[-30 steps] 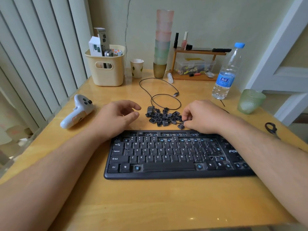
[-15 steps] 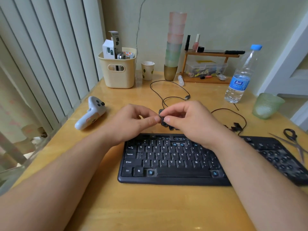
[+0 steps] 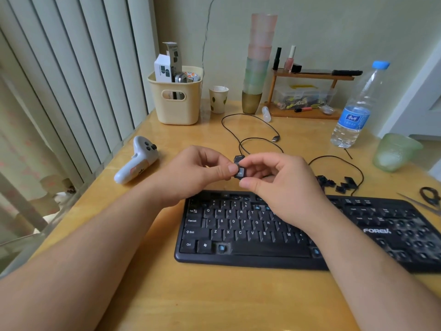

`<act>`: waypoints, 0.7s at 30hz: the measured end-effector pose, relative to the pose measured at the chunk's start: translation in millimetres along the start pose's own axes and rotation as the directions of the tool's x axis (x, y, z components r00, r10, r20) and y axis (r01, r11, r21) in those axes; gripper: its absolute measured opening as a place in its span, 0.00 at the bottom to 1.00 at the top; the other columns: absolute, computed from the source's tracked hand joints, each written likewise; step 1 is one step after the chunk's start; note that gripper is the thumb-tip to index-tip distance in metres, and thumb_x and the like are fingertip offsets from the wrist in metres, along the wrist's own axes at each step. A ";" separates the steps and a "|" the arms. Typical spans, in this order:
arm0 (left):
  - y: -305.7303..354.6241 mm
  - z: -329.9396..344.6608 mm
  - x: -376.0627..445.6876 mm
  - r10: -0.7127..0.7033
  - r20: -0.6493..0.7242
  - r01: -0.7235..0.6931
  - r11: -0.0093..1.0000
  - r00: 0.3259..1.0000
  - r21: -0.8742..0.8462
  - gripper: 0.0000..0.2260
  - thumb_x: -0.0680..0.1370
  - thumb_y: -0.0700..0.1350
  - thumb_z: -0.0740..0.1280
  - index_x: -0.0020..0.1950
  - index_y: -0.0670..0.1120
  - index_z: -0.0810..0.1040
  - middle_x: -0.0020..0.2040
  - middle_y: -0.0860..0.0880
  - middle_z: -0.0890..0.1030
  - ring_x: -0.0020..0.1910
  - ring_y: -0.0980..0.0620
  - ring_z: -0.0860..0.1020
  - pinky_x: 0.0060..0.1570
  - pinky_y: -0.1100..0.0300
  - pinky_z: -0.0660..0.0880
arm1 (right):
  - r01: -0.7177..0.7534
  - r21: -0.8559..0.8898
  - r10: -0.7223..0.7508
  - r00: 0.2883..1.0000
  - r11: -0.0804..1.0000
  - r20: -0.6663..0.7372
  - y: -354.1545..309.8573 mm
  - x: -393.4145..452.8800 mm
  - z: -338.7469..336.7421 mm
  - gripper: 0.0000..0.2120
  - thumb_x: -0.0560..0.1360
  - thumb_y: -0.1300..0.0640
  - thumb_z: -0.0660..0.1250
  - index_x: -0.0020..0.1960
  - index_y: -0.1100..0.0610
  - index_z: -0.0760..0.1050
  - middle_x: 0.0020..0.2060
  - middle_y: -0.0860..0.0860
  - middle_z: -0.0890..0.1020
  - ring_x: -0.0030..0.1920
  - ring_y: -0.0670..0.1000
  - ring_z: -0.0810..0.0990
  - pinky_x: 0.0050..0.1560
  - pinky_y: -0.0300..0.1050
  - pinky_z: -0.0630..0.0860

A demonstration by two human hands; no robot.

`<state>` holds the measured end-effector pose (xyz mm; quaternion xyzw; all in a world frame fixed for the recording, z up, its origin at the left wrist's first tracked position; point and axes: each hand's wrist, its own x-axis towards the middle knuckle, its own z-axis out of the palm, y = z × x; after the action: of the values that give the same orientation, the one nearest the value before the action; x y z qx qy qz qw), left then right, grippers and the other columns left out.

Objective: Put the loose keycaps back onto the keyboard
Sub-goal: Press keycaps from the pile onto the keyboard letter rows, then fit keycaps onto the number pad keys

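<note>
A black keyboard (image 3: 238, 256) lies on the wooden table, with several bare blue switch stems where caps are off. Above its top edge, my left hand (image 3: 191, 173) and my right hand (image 3: 281, 185) meet and both pinch one small black keycap (image 3: 239, 173) between thumb and fingertips, its printed face turned toward me. More loose black keycaps (image 3: 338, 183) lie on the table behind the keyboard at the right; one more keycap (image 3: 238, 158) shows just behind my fingers. My right forearm hides part of the key rows.
A white game controller (image 3: 136, 161) lies left of my hands. Black cable (image 3: 253, 137) loops behind. At the back stand a cream basket (image 3: 177, 99), paper cup (image 3: 218, 99), stacked cups (image 3: 259, 63), wooden shelf (image 3: 307, 91). A water bottle (image 3: 358, 108), green glass (image 3: 393, 151) and scissors (image 3: 429, 197) are right.
My right hand picked a keycap from the pile and lifted it. Both hands came together and now pinch it above the keyboard. The view shifted left.
</note>
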<state>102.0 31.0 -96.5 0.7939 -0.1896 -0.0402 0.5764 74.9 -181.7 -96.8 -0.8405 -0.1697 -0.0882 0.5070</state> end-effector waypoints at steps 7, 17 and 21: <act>-0.9 0.7 0.7 -0.041 0.059 0.045 0.997 0.997 -0.067 0.12 0.78 0.48 0.69 0.51 0.39 0.85 0.45 0.47 0.85 0.50 0.53 0.81 0.67 0.55 0.71 | 0.066 -0.088 -0.071 0.996 0.994 -0.048 -2.0 -3.0 -0.7 0.16 0.73 0.61 0.78 0.51 0.41 0.85 0.41 0.41 0.85 0.45 0.45 0.82 0.48 0.36 0.80; -4.1 -2.2 -0.8 0.012 0.050 -0.015 0.998 0.999 0.056 0.12 0.75 0.54 0.74 0.50 0.46 0.86 0.51 0.40 0.85 0.56 0.35 0.79 0.68 0.36 0.72 | 0.262 -0.393 -0.279 0.960 0.881 0.015 -1.4 -3.6 -1.2 0.10 0.72 0.58 0.78 0.51 0.47 0.86 0.38 0.41 0.82 0.40 0.44 0.80 0.43 0.38 0.79; 9.2 7.5 -5.4 0.019 0.073 -0.027 0.993 0.997 0.113 0.12 0.76 0.56 0.75 0.49 0.48 0.86 0.41 0.48 0.84 0.38 0.40 0.73 0.48 0.49 0.76 | 0.314 -0.550 -0.268 0.949 0.774 0.165 -18.4 -2.8 -19.3 0.05 0.74 0.53 0.74 0.49 0.45 0.84 0.38 0.42 0.79 0.40 0.45 0.78 0.43 0.49 0.80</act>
<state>92.5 23.7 -91.3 0.8214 -0.2212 -0.0509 0.5233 65.9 -191.4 -73.4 -0.9195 -0.2829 -0.1796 0.2057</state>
